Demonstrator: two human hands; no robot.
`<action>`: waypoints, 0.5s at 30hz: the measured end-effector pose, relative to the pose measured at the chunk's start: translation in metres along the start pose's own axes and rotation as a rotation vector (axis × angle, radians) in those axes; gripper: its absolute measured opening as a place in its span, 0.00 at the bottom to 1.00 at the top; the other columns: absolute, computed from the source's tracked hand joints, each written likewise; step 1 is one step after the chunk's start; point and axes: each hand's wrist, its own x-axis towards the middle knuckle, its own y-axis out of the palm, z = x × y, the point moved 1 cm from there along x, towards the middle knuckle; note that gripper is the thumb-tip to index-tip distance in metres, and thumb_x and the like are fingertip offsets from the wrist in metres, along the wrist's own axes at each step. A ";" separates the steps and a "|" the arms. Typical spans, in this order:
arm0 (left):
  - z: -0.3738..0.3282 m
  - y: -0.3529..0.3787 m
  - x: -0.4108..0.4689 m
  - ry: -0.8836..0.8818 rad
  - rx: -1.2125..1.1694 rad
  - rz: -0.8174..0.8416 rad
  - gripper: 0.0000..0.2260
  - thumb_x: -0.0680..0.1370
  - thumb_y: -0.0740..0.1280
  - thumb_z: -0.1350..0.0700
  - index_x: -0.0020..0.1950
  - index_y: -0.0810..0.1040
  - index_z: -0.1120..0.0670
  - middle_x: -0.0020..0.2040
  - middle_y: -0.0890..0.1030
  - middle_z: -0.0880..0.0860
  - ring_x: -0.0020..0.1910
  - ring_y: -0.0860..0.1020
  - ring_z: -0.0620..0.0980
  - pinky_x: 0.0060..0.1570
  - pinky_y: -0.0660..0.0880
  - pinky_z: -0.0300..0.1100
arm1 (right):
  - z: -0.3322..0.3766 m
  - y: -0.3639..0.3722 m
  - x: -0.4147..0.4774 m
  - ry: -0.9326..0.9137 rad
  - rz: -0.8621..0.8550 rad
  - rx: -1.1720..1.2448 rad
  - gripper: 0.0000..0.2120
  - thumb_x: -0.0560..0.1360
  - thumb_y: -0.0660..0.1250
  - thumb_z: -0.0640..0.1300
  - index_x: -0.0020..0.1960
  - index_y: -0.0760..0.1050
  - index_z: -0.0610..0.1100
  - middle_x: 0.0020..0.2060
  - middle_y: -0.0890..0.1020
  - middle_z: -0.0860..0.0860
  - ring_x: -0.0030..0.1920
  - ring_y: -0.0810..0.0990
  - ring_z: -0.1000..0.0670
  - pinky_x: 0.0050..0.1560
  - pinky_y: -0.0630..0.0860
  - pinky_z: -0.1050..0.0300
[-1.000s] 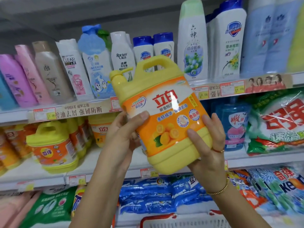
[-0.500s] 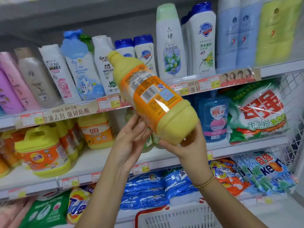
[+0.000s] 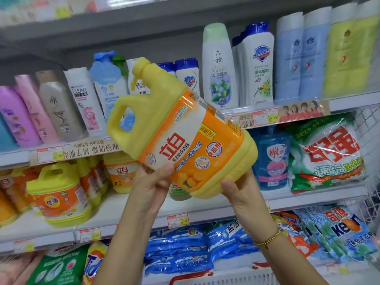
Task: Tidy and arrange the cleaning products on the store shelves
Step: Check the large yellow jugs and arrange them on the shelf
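Both arms reach up: the left hand (image 3: 151, 182) and right hand (image 3: 240, 192) grip the tilted yellow detergent jug (image 3: 181, 138) from below.

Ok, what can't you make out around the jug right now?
Head view only:
- fingers of left hand and right hand: hidden behind the yellow jug.
- greenish bottle: mostly covered by jug and left hand.
- white basket: cut off by bottom edge.
- top-shelf goods: blurred, cropped by top edge.
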 end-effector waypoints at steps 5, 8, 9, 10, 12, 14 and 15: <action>-0.003 0.010 -0.005 0.145 0.183 -0.092 0.43 0.49 0.85 0.54 0.62 0.74 0.55 0.53 0.84 0.52 0.54 0.82 0.51 0.45 0.80 0.41 | 0.003 0.001 -0.002 -0.286 -0.114 -0.311 0.37 0.73 0.70 0.48 0.73 0.53 0.66 0.74 0.61 0.60 0.71 0.66 0.56 0.65 0.72 0.52; 0.004 0.014 -0.006 0.137 0.136 -0.178 0.37 0.58 0.79 0.62 0.65 0.72 0.56 0.56 0.83 0.53 0.55 0.82 0.52 0.44 0.80 0.43 | -0.007 0.006 -0.004 -0.538 -0.067 -0.884 0.39 0.72 0.70 0.54 0.75 0.51 0.64 0.77 0.41 0.52 0.77 0.49 0.46 0.71 0.64 0.46; 0.006 0.016 -0.007 0.112 0.118 -0.192 0.36 0.61 0.78 0.62 0.67 0.71 0.55 0.58 0.83 0.54 0.57 0.81 0.53 0.43 0.80 0.44 | -0.013 0.005 -0.005 -0.586 -0.043 -1.016 0.39 0.72 0.68 0.55 0.75 0.50 0.62 0.77 0.39 0.49 0.77 0.47 0.41 0.70 0.65 0.41; 0.009 0.018 -0.008 0.083 0.106 -0.198 0.36 0.61 0.78 0.60 0.68 0.71 0.55 0.59 0.82 0.54 0.57 0.81 0.53 0.43 0.80 0.45 | -0.019 0.005 -0.005 -0.629 -0.049 -1.101 0.38 0.72 0.66 0.55 0.76 0.49 0.62 0.77 0.37 0.49 0.76 0.47 0.37 0.67 0.66 0.36; 0.013 0.021 -0.010 0.022 0.106 -0.183 0.38 0.58 0.82 0.56 0.65 0.73 0.54 0.58 0.83 0.54 0.57 0.81 0.54 0.41 0.80 0.45 | -0.023 0.003 -0.005 -0.689 -0.119 -1.126 0.39 0.72 0.68 0.51 0.75 0.49 0.62 0.77 0.38 0.50 0.75 0.48 0.33 0.64 0.67 0.32; 0.014 0.024 -0.011 -0.045 0.129 -0.130 0.39 0.52 0.84 0.51 0.61 0.76 0.51 0.56 0.84 0.53 0.55 0.82 0.53 0.42 0.80 0.45 | -0.020 -0.001 -0.006 -0.758 -0.184 -1.086 0.40 0.72 0.71 0.50 0.75 0.51 0.62 0.77 0.40 0.51 0.75 0.49 0.33 0.64 0.66 0.30; 0.014 0.024 -0.010 -0.062 0.139 -0.088 0.41 0.50 0.85 0.48 0.60 0.76 0.51 0.56 0.84 0.53 0.55 0.82 0.53 0.42 0.81 0.46 | -0.017 -0.002 -0.006 -0.786 -0.212 -1.066 0.39 0.72 0.72 0.50 0.75 0.52 0.62 0.77 0.41 0.50 0.75 0.50 0.34 0.65 0.66 0.31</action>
